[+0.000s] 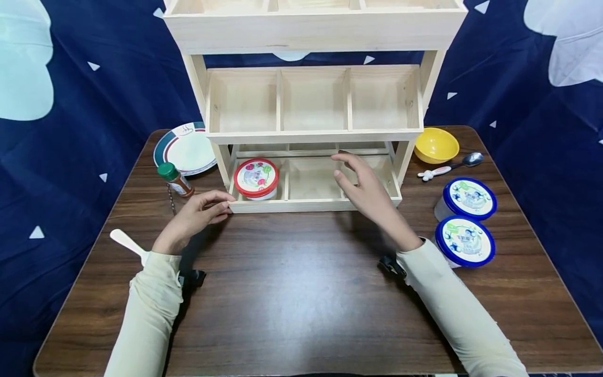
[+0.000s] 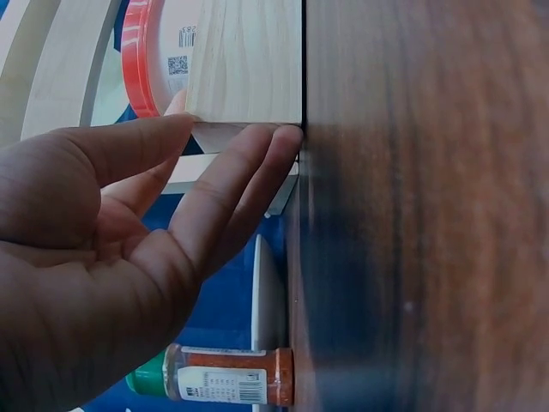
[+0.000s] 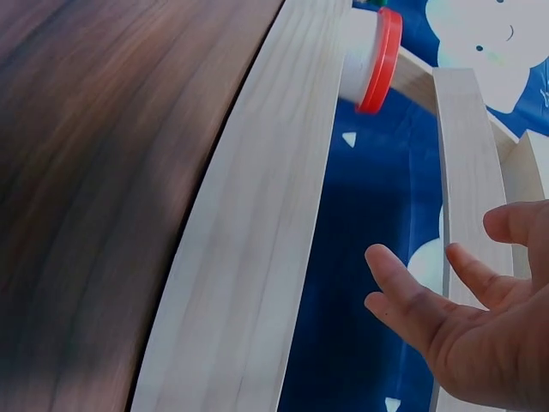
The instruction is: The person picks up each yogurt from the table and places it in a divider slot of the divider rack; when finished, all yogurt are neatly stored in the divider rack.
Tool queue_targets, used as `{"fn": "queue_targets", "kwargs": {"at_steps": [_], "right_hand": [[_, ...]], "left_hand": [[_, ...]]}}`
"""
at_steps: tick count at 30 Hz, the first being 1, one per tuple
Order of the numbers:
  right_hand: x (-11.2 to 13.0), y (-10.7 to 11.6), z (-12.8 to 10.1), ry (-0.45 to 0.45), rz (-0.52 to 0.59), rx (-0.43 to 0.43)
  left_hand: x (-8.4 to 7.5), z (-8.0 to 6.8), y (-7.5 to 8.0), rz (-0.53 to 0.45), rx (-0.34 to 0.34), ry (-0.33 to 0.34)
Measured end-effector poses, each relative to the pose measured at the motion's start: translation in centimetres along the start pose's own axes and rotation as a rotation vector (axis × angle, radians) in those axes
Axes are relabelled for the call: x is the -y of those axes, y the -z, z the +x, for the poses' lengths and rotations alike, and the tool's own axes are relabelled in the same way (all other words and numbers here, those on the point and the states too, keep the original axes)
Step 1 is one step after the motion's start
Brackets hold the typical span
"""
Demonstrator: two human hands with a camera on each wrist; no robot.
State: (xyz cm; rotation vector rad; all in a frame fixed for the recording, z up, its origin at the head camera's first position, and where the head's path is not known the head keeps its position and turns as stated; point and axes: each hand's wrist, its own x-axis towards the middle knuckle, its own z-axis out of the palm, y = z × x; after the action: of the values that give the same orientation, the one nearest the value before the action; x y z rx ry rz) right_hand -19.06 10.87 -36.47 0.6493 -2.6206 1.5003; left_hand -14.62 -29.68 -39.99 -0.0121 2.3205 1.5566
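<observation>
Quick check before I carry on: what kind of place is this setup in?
Probably a staged tabletop set, not a real kitchen: a blue printed backdrop hangs behind the wooden table, which holds a bare wooden shelf rack and yoghurt tubs.

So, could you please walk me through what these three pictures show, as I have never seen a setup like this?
No machine here: a person works with two bare hands. The big picture comes from a head camera looking down at a wooden table; the two smaller ones come from cameras on each wrist.

The left hand touches the front left corner of a wooden shelf rack with straight fingers. The right hand hovers open over the rack's bottom tray, holding nothing.

In that tray sits a red-lidded tub. Around the rack lie a plate, a spice jar, a yellow bowl, a spoon and two blue-lidded tubs.
</observation>
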Motion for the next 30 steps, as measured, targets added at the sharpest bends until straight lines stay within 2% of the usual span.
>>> {"fn": "queue_targets", "kwargs": {"at_steps": [7,16,22,28,30], "right_hand": [[-1.1,2.4,-1.4,-0.016,-0.058,-0.07],[-1.9,5.2,-3.0,-0.053,-0.076,-0.145],[-1.8,7.2,-4.5,-0.109,-0.04,-0.192],[-2.1,8.5,-5.6,-0.093,0.029,-0.279],[-2.3,8.7,-6.0,-0.099,0.018,-0.29]], "left_hand": [[-0.2,0.2,-0.1,-0.007,0.0,-0.002],[-0.1,0.1,-0.2,0.006,0.0,-0.002],[-0.2,0.2,-0.3,0.011,-0.001,-0.004],[0.0,0.2,-0.2,0.022,-0.002,-0.009],[0.1,0.2,-0.1,0.023,-0.001,-0.012]]}}
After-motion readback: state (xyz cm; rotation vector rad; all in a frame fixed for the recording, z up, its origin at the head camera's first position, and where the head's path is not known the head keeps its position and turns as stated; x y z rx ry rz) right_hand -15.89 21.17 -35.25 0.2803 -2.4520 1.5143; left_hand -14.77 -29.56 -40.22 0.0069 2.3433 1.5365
